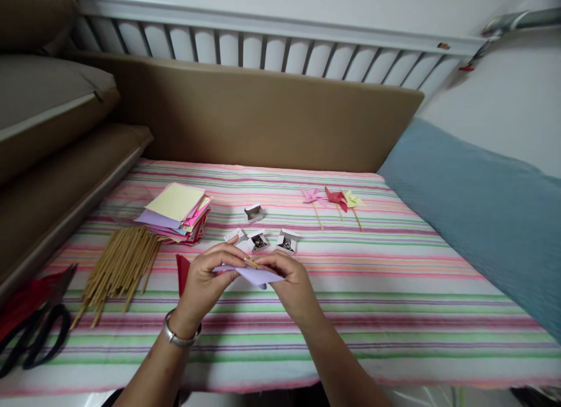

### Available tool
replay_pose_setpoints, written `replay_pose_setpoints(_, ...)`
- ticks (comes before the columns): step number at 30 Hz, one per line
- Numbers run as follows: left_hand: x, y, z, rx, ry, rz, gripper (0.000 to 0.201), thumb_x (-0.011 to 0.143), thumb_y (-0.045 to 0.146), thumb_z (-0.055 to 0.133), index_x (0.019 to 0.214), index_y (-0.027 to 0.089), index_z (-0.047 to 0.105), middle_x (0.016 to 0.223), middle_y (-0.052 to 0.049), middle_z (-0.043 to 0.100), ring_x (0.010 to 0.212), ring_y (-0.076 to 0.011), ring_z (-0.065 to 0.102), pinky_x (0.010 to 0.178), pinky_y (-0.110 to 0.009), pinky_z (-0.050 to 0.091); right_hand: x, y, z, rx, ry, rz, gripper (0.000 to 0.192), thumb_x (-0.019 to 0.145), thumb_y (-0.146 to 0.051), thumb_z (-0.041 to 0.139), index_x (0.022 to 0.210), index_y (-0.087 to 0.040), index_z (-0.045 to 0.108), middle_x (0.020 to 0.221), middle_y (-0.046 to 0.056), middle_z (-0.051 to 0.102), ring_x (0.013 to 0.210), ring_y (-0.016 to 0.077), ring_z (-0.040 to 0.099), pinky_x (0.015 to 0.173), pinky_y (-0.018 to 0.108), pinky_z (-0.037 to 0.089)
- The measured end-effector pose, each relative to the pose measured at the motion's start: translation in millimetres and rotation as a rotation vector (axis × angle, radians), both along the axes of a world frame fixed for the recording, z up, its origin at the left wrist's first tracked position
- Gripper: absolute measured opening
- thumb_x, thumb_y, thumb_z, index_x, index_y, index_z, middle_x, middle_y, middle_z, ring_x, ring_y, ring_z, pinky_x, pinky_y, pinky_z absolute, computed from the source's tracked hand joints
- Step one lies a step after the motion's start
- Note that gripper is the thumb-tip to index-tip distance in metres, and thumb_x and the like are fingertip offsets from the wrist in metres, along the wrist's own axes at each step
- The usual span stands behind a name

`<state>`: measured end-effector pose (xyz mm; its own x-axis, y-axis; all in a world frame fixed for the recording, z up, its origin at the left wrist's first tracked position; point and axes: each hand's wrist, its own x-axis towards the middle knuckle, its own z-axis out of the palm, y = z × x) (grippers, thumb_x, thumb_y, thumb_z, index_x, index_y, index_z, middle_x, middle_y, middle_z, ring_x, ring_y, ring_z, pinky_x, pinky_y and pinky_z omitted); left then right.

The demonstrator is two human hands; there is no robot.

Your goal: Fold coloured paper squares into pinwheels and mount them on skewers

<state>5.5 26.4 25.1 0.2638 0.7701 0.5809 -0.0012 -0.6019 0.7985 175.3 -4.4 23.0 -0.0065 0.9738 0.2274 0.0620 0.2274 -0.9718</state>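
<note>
While left hand (205,281) and right hand (293,278) pinch lilac paper (254,275), stick (250,261) touching

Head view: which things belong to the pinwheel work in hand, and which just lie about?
In use: left hand and right hand holding lilac folded paper and thin wooden stick.

Lying about: black-handled scissors, three finished paper pinwheels, tan cushions.

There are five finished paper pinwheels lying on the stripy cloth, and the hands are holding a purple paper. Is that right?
Not quite. The head view shows three finished pinwheels on the striped cloth, not five: pink, red and yellow. The rest is right: the left hand and right hand hold a purple paper.
</note>
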Motion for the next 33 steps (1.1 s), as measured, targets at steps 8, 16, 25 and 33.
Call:
replay_pose_setpoints(8,-0.3,-0.3,0.3,-0.023,0.012,0.002,0.004,0.075,0.02,0.068,0.077,0.022,0.07,0.081,-0.003,0.071,0.078,-0.0172,0.065,0.099,-0.045,0.041,-0.3,0.4,-0.6,0.004,0.006,-0.016,0.018,0.07,-0.012,0.059,0.078,-0.022,0.072,0.074,0.001,0.063,0.07,0.0144,0.058,0.057,0.023,0.045)
replay_pose_setpoints(16,0.6,-0.2,0.5,-0.018,0.019,0.009,0.004,0.075,0.019,0.068,0.076,0.021,0.07,0.08,-0.003,0.071,0.078,-0.0168,0.065,0.099,-0.046,0.04,0.0,0.4,-1.3,-0.019,0.012,-0.013,0.024,0.067,-0.008,0.057,0.078,-0.023,0.072,0.075,0.001,0.063,0.069,0.014,0.057,0.057,0.023,0.046)
replay_pose_setpoints(25,0.9,-1.7,2.6,-0.034,-0.002,0.009,0.005,0.073,0.018,0.069,0.075,0.023,0.071,0.078,-0.002,0.072,0.076,-0.0167,0.066,0.1,-0.045,0.041,0.9,0.0,-3.1,0.021,-0.018,-0.019,0.034,0.064,-0.002,0.051,0.079,-0.024,0.073,0.076,0.001,0.066,0.072,0.0143,0.059,0.06,0.024,0.047)
replay_pose_setpoints(33,0.7,-1.9,4.2,-0.039,0.002,0.03,0.003,0.073,0.023,0.069,0.072,0.021,0.071,0.076,-0.004,0.072,0.074,-0.0175,0.067,0.098,-0.047,0.042,0.8,-0.6,-7.0,0.011,-0.014,-0.017,0.026,0.07,-0.007,0.055,0.08,-0.023,0.072,0.079,0.002,0.067,0.073,0.0147,0.061,0.06,0.023,0.047)
